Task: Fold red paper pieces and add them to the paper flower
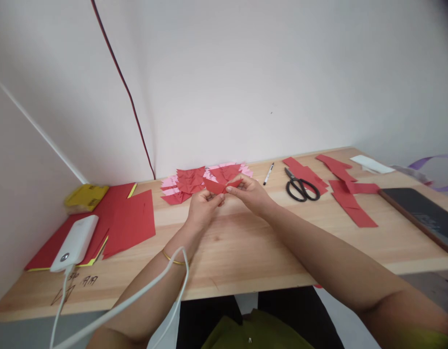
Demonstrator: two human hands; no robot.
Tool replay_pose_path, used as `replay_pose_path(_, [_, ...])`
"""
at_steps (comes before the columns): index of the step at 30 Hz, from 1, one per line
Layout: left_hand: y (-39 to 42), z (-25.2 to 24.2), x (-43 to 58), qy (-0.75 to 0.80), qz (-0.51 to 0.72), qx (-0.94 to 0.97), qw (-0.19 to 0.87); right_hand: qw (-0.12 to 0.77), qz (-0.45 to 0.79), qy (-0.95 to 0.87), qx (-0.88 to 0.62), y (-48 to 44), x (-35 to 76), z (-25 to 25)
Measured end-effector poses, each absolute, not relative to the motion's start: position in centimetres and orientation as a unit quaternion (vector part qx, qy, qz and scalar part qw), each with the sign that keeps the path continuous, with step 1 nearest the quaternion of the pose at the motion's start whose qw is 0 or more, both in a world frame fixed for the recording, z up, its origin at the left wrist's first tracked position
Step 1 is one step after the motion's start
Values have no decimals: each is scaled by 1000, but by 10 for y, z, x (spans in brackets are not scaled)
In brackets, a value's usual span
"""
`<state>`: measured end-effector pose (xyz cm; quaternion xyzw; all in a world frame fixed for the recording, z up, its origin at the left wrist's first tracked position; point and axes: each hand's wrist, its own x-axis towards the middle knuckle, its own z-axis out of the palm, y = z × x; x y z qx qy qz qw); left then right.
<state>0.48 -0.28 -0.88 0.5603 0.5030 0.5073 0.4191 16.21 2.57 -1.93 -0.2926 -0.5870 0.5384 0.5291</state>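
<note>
Between my two hands is a folded piece of red paper [215, 187], raised a little above the table. My left hand [205, 206] pinches its lower left part, fingers closed. The thumb and fingers of my right hand [250, 194] close on its right end. Just behind the hands lies a cluster of folded red paper pieces [190, 180] and folded pink paper pieces [169, 183], against the wall. The held piece partly covers that cluster.
Black-handled scissors [302, 189], a pen [269, 173], red paper strips [350, 206] and a phone [420, 213] lie to the right. On the left are red sheets [132, 223], a yellow packet [86, 198] and a white power bank [74, 242], its cable crossing my left forearm.
</note>
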Motion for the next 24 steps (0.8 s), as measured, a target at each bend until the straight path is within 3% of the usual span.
replay_pose_path(8, [-4, -8, 4, 513, 507, 579, 381, 519, 515, -596, -331, 22, 159, -18])
replay_pose_path(24, [-2, -14, 6, 490, 527, 531, 447, 481, 501, -622, -361, 26, 161, -24])
